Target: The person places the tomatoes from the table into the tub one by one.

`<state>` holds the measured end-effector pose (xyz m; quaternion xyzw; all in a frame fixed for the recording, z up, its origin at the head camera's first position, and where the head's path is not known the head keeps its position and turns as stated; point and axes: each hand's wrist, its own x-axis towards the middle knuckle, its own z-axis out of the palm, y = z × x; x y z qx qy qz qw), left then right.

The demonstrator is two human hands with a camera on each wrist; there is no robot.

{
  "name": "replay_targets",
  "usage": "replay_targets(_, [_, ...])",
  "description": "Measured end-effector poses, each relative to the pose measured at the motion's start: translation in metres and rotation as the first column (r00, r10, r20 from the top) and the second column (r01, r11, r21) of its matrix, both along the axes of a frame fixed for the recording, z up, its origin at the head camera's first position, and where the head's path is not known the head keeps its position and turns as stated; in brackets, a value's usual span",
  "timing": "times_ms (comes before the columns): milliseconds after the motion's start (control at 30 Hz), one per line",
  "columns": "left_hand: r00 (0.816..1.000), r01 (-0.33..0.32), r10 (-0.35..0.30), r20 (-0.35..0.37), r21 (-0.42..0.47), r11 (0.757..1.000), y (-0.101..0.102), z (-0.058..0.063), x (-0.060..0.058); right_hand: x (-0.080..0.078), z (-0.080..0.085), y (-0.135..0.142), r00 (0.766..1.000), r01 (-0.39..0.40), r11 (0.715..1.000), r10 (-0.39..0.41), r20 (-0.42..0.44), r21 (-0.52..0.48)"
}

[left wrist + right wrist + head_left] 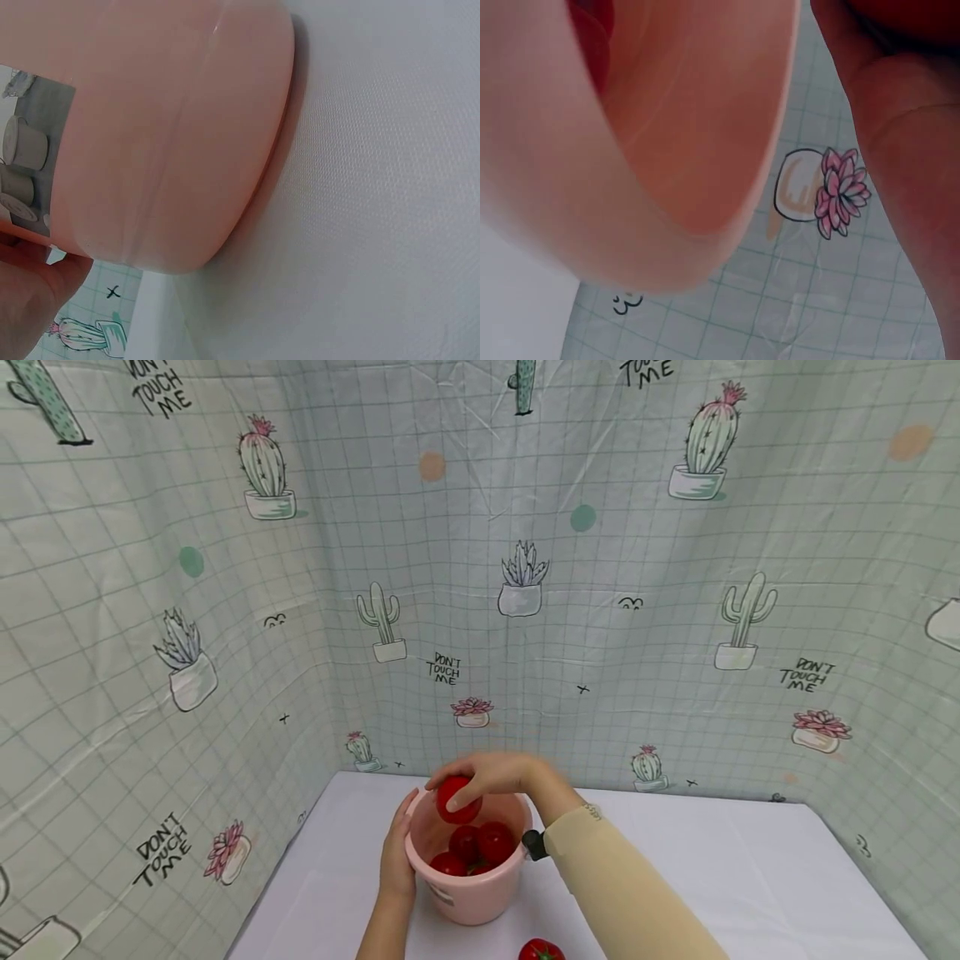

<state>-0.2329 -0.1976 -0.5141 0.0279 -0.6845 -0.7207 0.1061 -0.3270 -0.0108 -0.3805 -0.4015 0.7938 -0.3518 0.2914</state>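
A pink bucket point(476, 897) stands on the white table with several red tomatoes point(496, 841) inside. My right hand point(491, 777) reaches over its far rim and grips another red tomato point(452, 793), held above those lower down. That tomato shows only in part at the top corner of the right wrist view, beside the right hand point(907, 127). My left hand point(399, 852) lies along the bucket's left outer wall, fingers extended up to the rim. Low in the left wrist view, part of the left hand point(37, 292) touches the bucket wall point(180, 135).
One more tomato point(542, 950), with a green stem top, sits on the table point(720, 868) in front of the bucket, cut by the lower picture edge. A cactus-print cloth point(585, 635) hangs behind and along both sides of the table.
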Motion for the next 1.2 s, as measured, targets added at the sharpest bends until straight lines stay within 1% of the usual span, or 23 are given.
replay_targets(67, [1.0, -0.001, 0.001, -0.001, -0.006, 1.0, 0.001, 0.0, 0.0, 0.001, -0.003, -0.003, 1.0, -0.004, 1.0, 0.004, -0.003, 0.015])
replay_targets(267, [1.0, -0.007, 0.006, -0.009, -0.016, 1.0, 0.001, 0.0, -0.001, 0.004, -0.006, -0.01, 0.998, 0.014, 0.998, -0.011, -0.056, 0.061])
replay_targets(400, [0.999, -0.023, 0.022, -0.026, -0.041, 0.999, 0.0, -0.001, -0.002, 0.005, -0.008, -0.01, 0.999, 0.028, 0.999, -0.026, -0.029, 0.042])
replay_targets(533, [0.999, -0.032, 0.031, -0.02, -0.044, 0.999, 0.001, -0.001, -0.002, 0.005, -0.011, -0.008, 1.0, 0.01, 1.0, -0.01, 0.009, 0.008])
replay_targets(733, [1.0, -0.017, 0.017, -0.016, -0.003, 1.0, 0.0, -0.003, -0.001, 0.004, -0.014, -0.004, 1.0, -0.004, 1.0, 0.003, 0.014, 0.03])
replay_targets(867, [1.0, -0.017, 0.017, -0.023, -0.004, 1.0, 0.0, -0.003, -0.001, 0.004, -0.016, -0.001, 1.0, 0.002, 0.999, -0.003, 0.017, 0.04])
replay_targets(967, [1.0, -0.014, 0.014, -0.027, -0.011, 1.0, 0.0, -0.004, -0.001, 0.004, -0.018, 0.001, 1.0, 0.001, 0.999, -0.001, 0.002, 0.043])
replay_targets(1067, [0.999, -0.012, 0.012, -0.029, -0.014, 1.0, 0.001, -0.005, -0.001, 0.004, -0.018, 0.005, 1.0, -0.007, 0.999, 0.007, -0.006, 0.033])
replay_targets(1200, [1.0, -0.017, 0.017, -0.018, -0.014, 1.0, 0.001, -0.004, 0.0, 0.005, -0.018, 0.013, 1.0, 0.008, 1.0, -0.008, -0.015, 0.023])
